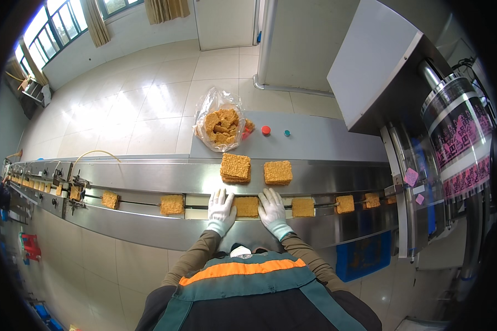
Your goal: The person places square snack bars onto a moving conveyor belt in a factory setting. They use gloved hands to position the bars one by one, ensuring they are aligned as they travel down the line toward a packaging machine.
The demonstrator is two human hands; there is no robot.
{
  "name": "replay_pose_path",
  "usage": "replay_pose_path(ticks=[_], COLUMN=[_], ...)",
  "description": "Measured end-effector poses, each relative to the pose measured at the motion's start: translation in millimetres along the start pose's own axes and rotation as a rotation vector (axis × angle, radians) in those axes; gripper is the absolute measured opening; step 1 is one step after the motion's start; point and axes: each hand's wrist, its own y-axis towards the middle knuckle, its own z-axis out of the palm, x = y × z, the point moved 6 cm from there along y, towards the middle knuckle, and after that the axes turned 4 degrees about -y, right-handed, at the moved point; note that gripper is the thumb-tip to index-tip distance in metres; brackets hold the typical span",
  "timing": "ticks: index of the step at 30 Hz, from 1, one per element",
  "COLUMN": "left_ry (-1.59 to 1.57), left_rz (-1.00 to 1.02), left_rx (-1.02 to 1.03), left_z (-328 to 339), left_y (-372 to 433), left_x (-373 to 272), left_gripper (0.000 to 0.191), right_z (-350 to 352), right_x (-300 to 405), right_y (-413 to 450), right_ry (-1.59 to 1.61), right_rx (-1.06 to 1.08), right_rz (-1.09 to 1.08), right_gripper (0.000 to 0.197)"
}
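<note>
My left hand (221, 210), in a white glove, lies flat over the conveyor with its thumb beside a square golden-brown noodle-like cake (247, 207). On the cake's other side is my right hand (273, 210), gloved alike, its thumb near the right edge. The cake rests between my two hands; whether the thumbs press on it I cannot tell. Just beyond my fingertips, a taller stack of cakes (235, 167) and a lower stack (278, 172) sit on the steel ledge. Single cakes lie on the line at left (172, 205) and right (302, 207).
A clear plastic bag (219, 120) of broken pieces stands behind the conveyor (141, 178). Near it are a red cap (266, 130) and a small teal cap (287, 133). A wrapping machine with printed film (459, 132) rises at right, above a blue crate (364, 256). Far left, a person (0, 194) stands.
</note>
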Motion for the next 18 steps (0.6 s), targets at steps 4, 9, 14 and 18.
replay_pose_path(ticks=[4, 9, 14, 18], left_ry=[-0.014, -0.011, -0.03, -0.023], left_rz=[0.005, 0.01, 0.0, 0.0], left_rx=[0.003, -0.007, -0.011, -0.009], left_z=[0.1, 1.0, 1.6, 0.6], left_y=[-0.4, -0.7, -1.2, -1.2], left_x=[0.1, 0.7, 2.5, 1.8], left_gripper=[0.051, 0.05, 0.05, 0.049], right_z=[-0.3, 4.1, -6.6, -36.7], right_x=[-0.2, -3.9, -42.5, -78.5], right_y=[-0.4, -1.2, -29.3, -50.9], right_ry=[-0.014, -0.009, -0.219, -0.374], right_rx=[-0.005, -0.012, 0.145, 0.278], right_rz=[-0.004, 0.009, 0.445, 0.637], right_gripper=[0.045, 0.046, 0.074, 0.106])
